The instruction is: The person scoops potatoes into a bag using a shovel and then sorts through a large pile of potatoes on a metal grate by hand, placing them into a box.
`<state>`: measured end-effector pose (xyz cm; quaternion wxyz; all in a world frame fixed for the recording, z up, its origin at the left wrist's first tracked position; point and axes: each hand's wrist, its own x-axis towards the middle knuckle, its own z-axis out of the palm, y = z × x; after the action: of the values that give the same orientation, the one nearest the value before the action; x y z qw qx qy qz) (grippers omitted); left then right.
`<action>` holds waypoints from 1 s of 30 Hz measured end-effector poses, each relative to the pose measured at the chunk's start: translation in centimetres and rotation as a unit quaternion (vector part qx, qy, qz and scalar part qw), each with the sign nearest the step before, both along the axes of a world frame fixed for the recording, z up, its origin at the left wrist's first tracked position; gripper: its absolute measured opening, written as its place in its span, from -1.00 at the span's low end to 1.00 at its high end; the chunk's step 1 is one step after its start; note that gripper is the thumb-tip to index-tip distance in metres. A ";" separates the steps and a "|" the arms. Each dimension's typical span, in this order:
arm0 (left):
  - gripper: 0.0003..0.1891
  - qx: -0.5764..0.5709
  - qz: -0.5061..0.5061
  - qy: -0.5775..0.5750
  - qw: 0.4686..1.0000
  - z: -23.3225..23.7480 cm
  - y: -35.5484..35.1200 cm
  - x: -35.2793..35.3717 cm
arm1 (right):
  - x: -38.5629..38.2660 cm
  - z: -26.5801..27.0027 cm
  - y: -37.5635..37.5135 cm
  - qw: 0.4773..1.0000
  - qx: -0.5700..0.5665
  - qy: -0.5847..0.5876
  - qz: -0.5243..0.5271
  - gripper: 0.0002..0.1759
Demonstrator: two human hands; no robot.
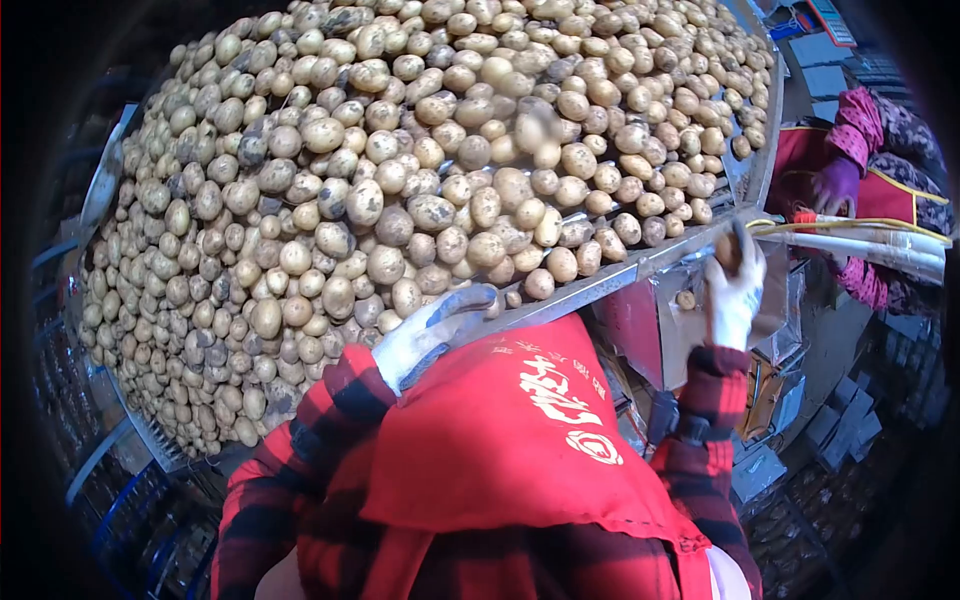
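Observation:
Potatoes point(385, 265) cover a large metal-edged table, many of them smeared with dirt. My left hand point(435, 330), in a white and grey glove, rests at the near rim point(570, 292) beside the potatoes, its fingers stretched toward the right and nothing visible in them. Past the table's right corner, my right hand point(736, 290), also gloved, holds a potato point(728, 252) above an open cardboard box point(680, 325). Inside that box a small potato point(685, 300) shows.
A co-worker's purple-gloved hand point(836, 187) and pink sleeves are at the right, near white pipes point(880, 250). Flattened cardboard pieces point(845, 425) lie on the floor at lower right. My red apron point(490, 430) touches the table's near side.

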<state>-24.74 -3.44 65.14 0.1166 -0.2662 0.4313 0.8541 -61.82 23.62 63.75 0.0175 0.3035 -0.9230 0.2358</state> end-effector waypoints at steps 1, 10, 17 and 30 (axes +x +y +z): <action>-0.43 -0.007 0.003 0.004 1.000 -0.2 -0.1 0.3 | 0.4 0.4 1.7 0.988 0.132 0.066 -0.049 -0.20; -0.56 -0.297 -0.050 0.090 0.949 -2.4 0.3 3.0 | 18.2 -3.1 -24.6 0.888 -0.025 0.089 0.451 -0.43; -0.57 -0.268 -0.036 -0.023 0.963 0.5 -0.6 1.8 | 10.3 1.5 -22.7 0.792 -0.211 -0.540 0.192 -0.56; -0.42 -0.855 -0.147 -0.060 0.494 -2.3 -8.0 -5.8 | 18.6 -4.3 -20.0 0.931 0.269 0.141 0.204 -0.47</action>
<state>-30.53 -11.39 62.79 -0.0186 -0.2186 0.9754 0.0206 -43.19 3.66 59.47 0.0168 0.5087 -0.8581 -0.0679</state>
